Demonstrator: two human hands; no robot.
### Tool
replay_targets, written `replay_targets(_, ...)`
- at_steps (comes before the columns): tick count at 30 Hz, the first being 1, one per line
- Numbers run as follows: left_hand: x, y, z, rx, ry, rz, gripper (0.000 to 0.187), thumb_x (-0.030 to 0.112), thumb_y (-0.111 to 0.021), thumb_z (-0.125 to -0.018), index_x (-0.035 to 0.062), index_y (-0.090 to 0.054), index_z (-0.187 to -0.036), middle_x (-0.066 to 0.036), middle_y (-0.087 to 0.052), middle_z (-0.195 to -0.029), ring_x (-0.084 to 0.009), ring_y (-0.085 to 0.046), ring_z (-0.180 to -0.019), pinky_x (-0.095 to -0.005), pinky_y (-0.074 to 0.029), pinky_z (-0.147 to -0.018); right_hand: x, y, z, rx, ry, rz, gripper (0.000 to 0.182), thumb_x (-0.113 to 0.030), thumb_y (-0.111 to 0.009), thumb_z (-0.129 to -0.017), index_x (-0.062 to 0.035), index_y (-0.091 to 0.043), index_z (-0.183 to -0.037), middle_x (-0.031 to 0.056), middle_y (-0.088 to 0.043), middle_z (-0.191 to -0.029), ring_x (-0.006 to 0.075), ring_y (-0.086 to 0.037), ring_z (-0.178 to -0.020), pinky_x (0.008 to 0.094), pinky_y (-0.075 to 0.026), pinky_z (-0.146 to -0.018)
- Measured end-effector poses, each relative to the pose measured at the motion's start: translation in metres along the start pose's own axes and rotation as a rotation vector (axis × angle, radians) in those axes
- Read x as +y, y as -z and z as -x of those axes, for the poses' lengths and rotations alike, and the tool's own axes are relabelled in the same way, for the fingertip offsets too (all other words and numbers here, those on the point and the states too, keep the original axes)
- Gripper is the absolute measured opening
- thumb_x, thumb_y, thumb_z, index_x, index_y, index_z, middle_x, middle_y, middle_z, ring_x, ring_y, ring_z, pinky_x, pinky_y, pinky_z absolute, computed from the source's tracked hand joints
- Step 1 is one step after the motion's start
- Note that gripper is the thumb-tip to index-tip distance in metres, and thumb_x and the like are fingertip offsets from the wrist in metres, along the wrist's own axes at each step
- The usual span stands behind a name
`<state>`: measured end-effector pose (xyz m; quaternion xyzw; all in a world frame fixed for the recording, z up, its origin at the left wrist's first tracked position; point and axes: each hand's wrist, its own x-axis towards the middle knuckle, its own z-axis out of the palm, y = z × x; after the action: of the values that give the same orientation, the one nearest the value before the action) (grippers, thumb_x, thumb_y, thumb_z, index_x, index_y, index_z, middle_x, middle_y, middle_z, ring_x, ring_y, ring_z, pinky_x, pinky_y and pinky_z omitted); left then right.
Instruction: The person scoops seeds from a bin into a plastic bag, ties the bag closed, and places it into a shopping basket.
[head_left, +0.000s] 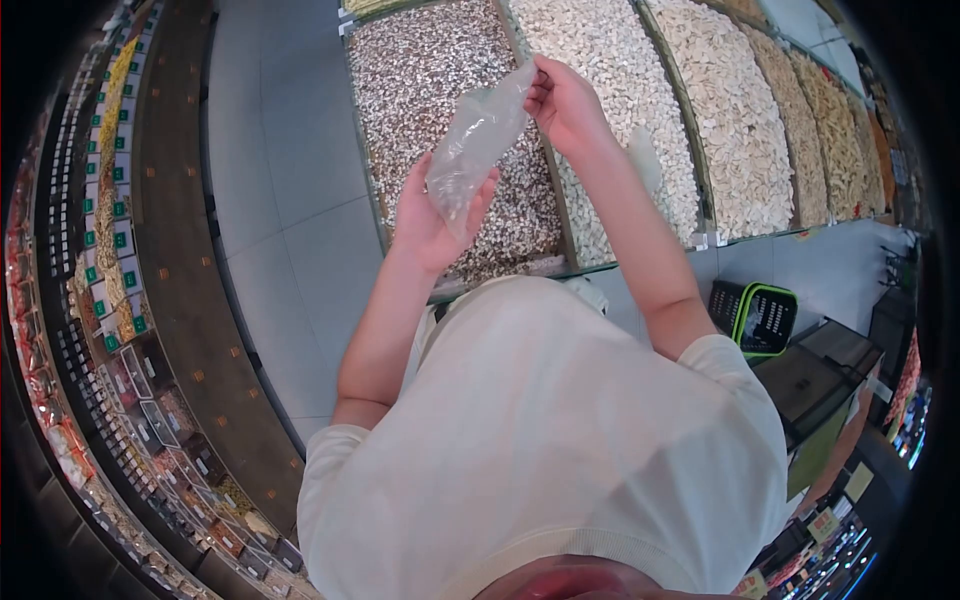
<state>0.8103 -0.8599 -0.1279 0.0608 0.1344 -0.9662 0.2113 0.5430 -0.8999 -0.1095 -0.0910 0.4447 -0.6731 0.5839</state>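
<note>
A clear plastic bag (482, 128) is stretched slantwise between my two hands, above a bin of mottled brown-and-white dried pieces (405, 75). At its upper end my right hand (568, 108) pinches the bag between thumb and fingers. My left hand (432, 222) is cupped palm up around the lower end, thumb on one side and fingers on the other. The bag looks thin and crumpled, with small pale spots near its bottom. Under my right forearm lies a bin of white dried chunks (590, 45), with a pale translucent object (644, 160) resting on them.
Further right are bins of cream dried slices (725, 110) and tan strips (830, 130). A black shopping basket with a green rim (765, 318) stands on the floor at right. Shelves with small goods and green labels (115, 210) line the left, beyond grey floor tiles (290, 130).
</note>
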Motion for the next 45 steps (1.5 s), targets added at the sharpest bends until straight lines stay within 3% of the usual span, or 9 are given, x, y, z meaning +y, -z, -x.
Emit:
replay_targets(5, -0.003, -0.004, -0.003, -0.045, 0.024, 0.018, 0.077, 0.049, -0.053, -0.104, -0.0067, -0.037, -0.156, -0.025, -0.054, -0.145, -0.0358, -0.063, -0.127, -0.043, -0.058, -0.103, -0.006, -0.012, 0.001, -0.035, 0.018, 0.0, 0.014, -0.018, -0.069, -0.102, -0.0059, -0.065, -0.096, 0.0023, -0.065, -0.082, 0.0139, -0.065, -0.071, 0.0299, -0.057, -0.063)
replay_targets(14, -0.005, -0.011, -0.002, 0.001, 0.06, 0.049, 0.076, 0.045, -0.052, -0.105, -0.0062, -0.036, -0.158, -0.029, -0.053, -0.147, -0.037, -0.065, -0.126, -0.0428, -0.058, -0.103, -0.013, -0.023, 0.003, -0.102, 0.054, 0.03, 0.018, -0.021, -0.07, -0.101, -0.0056, -0.066, -0.093, 0.0015, -0.066, -0.084, 0.0124, -0.064, -0.072, 0.0288, -0.056, -0.066)
replay_targets(27, -0.012, -0.009, 0.0, 0.059, 0.043, 0.019, 0.073, 0.046, -0.052, -0.105, -0.0024, -0.039, -0.158, -0.026, -0.055, -0.146, -0.0352, -0.067, -0.121, -0.0418, -0.06, -0.098, -0.022, -0.022, 0.022, -0.184, 0.13, 0.015, 0.017, -0.021, -0.072, -0.1, -0.0052, -0.067, -0.094, 0.0016, -0.066, -0.083, 0.0127, -0.065, -0.073, 0.0301, -0.054, -0.068)
replay_targets(29, -0.021, -0.016, 0.001, 0.119, -0.03, -0.035, 0.068, 0.048, -0.049, -0.105, -0.0015, -0.048, -0.152, -0.027, -0.061, -0.138, -0.037, -0.071, -0.114, -0.0419, -0.064, -0.091, -0.023, -0.019, 0.023, -0.19, 0.137, 0.011, 0.017, -0.02, -0.072, -0.1, -0.0049, -0.067, -0.095, 0.0018, -0.066, -0.083, 0.0129, -0.065, -0.074, 0.0303, -0.055, -0.068)
replay_targets(35, -0.026, -0.009, 0.012, 0.225, -0.143, -0.147, 0.062, 0.048, -0.05, -0.105, 0.0029, -0.053, -0.148, -0.023, -0.065, -0.133, -0.0317, -0.073, -0.105, -0.0384, -0.066, -0.082, -0.027, -0.01, 0.03, -0.215, 0.168, -0.011, 0.017, -0.02, -0.072, -0.1, -0.0045, -0.067, -0.095, 0.0024, -0.067, -0.084, 0.0137, -0.066, -0.074, 0.0311, -0.056, -0.068)
replay_targets(45, -0.043, -0.003, 0.031, 0.392, -0.332, -0.347, 0.061, 0.049, -0.052, -0.106, -0.0016, -0.058, -0.141, -0.02, -0.069, -0.128, -0.0282, -0.075, -0.098, -0.0332, -0.066, -0.079, -0.023, 0.009, 0.044, -0.232, 0.161, -0.033, 0.017, -0.021, -0.07, -0.103, -0.0071, -0.067, -0.095, -0.001, -0.066, -0.084, 0.0104, -0.064, -0.074, 0.0286, -0.057, -0.071)
